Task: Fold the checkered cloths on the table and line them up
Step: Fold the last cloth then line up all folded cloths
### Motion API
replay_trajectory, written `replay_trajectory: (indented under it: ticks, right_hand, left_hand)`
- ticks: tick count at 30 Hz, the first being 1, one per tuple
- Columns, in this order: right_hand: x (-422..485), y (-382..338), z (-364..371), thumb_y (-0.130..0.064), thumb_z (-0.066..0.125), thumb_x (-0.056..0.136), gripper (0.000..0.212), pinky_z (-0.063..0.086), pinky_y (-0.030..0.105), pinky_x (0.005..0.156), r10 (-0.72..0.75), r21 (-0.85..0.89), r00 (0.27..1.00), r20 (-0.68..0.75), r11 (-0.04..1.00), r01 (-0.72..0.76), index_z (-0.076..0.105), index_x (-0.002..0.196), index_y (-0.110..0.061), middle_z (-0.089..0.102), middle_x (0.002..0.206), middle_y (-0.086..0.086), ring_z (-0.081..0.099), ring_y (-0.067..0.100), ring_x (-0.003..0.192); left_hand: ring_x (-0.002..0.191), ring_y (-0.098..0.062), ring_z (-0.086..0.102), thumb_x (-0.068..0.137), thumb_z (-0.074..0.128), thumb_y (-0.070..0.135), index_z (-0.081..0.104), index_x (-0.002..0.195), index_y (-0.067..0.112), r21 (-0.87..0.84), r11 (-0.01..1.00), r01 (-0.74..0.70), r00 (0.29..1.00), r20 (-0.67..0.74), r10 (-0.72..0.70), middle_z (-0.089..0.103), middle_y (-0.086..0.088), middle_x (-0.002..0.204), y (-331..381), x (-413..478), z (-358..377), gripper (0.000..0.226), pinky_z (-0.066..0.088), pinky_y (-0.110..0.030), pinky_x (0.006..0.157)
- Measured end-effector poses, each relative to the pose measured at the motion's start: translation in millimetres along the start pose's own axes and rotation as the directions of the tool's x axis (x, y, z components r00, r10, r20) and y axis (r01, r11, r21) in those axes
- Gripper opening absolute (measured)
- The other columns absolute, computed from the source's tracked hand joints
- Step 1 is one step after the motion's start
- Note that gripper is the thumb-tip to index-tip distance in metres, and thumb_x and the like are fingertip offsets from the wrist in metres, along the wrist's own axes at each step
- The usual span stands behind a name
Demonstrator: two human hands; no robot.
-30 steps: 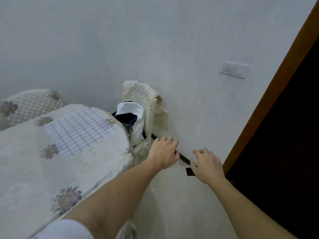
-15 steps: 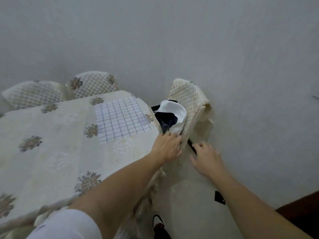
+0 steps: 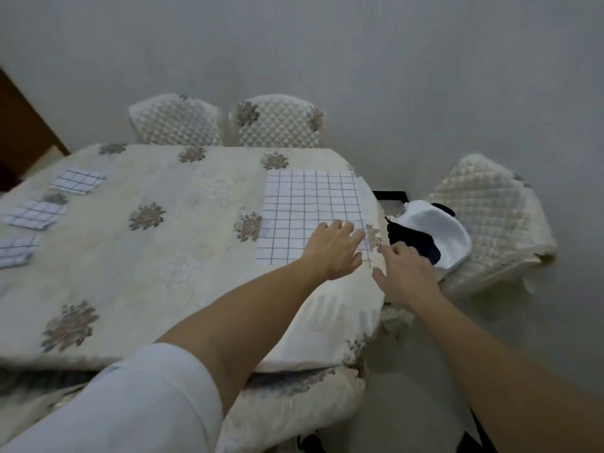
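Both bare forearms stretch forward over the desk (image 3: 163, 266), the left in a rolled white sleeve (image 3: 130, 403). The left hand (image 3: 333, 251) lies palm down on the near right corner of a flat, square, thin white checkered cloth (image 3: 307, 204) with blue grid lines, its fingers (image 3: 351, 235) straight and slightly spread. The right hand (image 3: 407, 277) hovers at the desk's right edge just beside that corner, fingers loosely spread, holding nothing. Folded checkered cloths (image 3: 77, 180) sit well apart along the left side.
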State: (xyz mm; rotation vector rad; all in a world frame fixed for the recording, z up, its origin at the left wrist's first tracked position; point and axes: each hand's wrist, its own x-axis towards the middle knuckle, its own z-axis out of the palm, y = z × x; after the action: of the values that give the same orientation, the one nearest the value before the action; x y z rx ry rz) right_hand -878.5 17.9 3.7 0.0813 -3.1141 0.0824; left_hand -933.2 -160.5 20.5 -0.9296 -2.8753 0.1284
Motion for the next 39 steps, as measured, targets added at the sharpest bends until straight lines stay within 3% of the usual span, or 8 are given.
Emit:
replay_trajectory:
  ticks: [9,16,20,24,28,39]
  right_hand:
    - [91.5,-45.2,40.0,-0.043,0.048,0.096,0.047,0.04,0.043,0.098,-0.2,0.039,0.972,0.125,0.98,0.197,0.049,0.138,-0.021,0.052,0.135,0.006,0.05,0.028,0.121]
    - [134.7,-53.1,83.0,-0.044,0.044,0.099,0.047,0.042,0.04,0.097,-0.31,0.05,0.925,0.22,0.951,0.307,0.046,0.141,-0.022,0.048,0.14,0.005,0.047,0.025,0.125]
    - [153.2,-37.9,114.6,-0.046,0.052,0.097,0.049,0.043,0.043,0.098,-0.355,0.094,0.908,0.222,0.935,0.342,0.051,0.138,-0.02,0.051,0.14,0.006,0.048,0.027,0.126]
    - [165.3,-17.5,142.4,-0.053,0.05,0.096,0.061,0.035,0.046,0.109,-0.39,0.089,0.891,0.23,0.921,0.38,0.04,0.148,-0.022,0.039,0.153,0.006,0.035,0.028,0.142]
    - [164.9,-0.3,165.4,-0.069,0.026,0.093,0.077,0.027,0.048,0.118,-0.432,0.059,0.862,0.265,0.899,0.433,0.022,0.157,-0.026,0.024,0.163,0.004,0.021,0.029,0.151]
    - [157.8,1.4,182.4,-0.051,0.03,0.101,0.059,0.039,0.061,0.104,-0.504,-0.054,0.838,0.21,0.849,0.525,0.046,0.145,-0.015,0.046,0.15,0.016,0.039,0.046,0.138]
  left_hand:
    - [0.119,-0.03,0.051,0.099,0.038,0.046,0.043,0.139,0.016,0.024,0.975,0.22,0.966,0.137,-0.221,0.052,-0.009,0.138,-86.3,-11.5,42.8,0.051,0.043,-0.044,0.089]
    - [0.116,-0.028,0.053,0.097,0.04,0.047,0.048,0.132,0.016,0.019,0.931,0.364,0.91,0.208,-0.359,0.056,-0.007,0.132,-123.5,-35.5,95.3,0.048,0.045,-0.042,0.087]
    - [0.115,-0.026,0.054,0.095,0.043,0.047,0.049,0.133,0.017,-0.004,0.923,0.384,0.898,0.234,-0.372,0.055,-0.005,0.133,-133.7,-35.7,132.0,0.048,0.045,-0.041,0.089]
    - [0.122,-0.027,0.053,0.087,0.054,0.043,0.053,0.131,0.015,-0.069,0.937,0.342,0.925,0.198,-0.324,0.054,-0.007,0.14,-144.8,-32.0,165.3,0.052,0.047,-0.043,0.093]
    - [0.132,-0.023,0.05,0.085,0.049,0.045,0.052,0.139,0.013,-0.115,0.963,0.244,0.961,0.162,-0.224,0.051,-0.006,0.146,-148.4,-28.7,188.1,0.063,0.046,-0.04,0.103]
    - [0.119,-0.027,0.061,0.091,0.046,0.033,0.063,0.124,0.01,-0.143,0.987,0.068,0.996,0.064,-0.059,0.062,-0.008,0.132,-156.5,-28.2,209.1,0.045,0.055,-0.04,0.086]
